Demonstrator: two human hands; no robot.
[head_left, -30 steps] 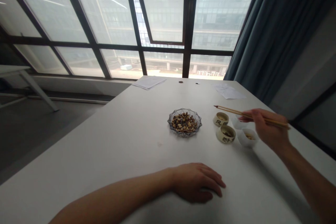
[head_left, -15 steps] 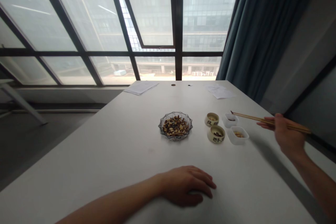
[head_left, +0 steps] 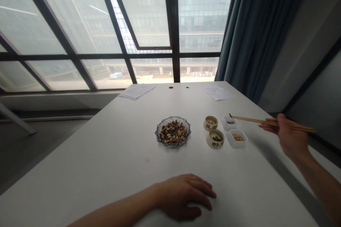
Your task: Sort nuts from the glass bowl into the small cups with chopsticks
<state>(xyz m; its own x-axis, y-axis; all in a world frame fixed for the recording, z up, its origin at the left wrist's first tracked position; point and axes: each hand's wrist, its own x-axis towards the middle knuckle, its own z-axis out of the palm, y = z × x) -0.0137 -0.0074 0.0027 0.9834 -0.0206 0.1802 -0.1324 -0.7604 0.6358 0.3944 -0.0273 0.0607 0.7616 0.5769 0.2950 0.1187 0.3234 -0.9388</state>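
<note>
The fingers of the right hand [head_left: 291, 140] are closed around a pair of chopsticks [head_left: 250, 119], held above the tabletop [head_left: 106, 159] with the tips pointing left. A small dark piece [head_left: 230, 115] shows at the tips, too small to identify. The fingers of the left hand [head_left: 183, 197] are loosely spread and bent, palm down on the near part of the tabletop; nothing shows in their grasp.

The chopstick tips appear over the far edge of a clear plastic tub [head_left: 229, 125], which holds a few dark pieces. Just nearer sits a second plastic tub [head_left: 237, 143] with pale pieces in it. Left of these two are a pair of cream cups with black lettering: the far cup [head_left: 207, 126] contains pale pieces, the near cup [head_left: 211, 144] dark ones. Further left, apart from the cups, a scalloped glass bowl [head_left: 157, 135] carries a heap of mixed brown, pale and dark pieces [head_left: 173, 132].

At the far end of the tabletop lie a stack of paper [head_left: 136, 91] on the left and loose sheets [head_left: 218, 93] on the right. Beyond stand tall windows [head_left: 201, 17], with a blue curtain [head_left: 250, 42] hanging to their right.
</note>
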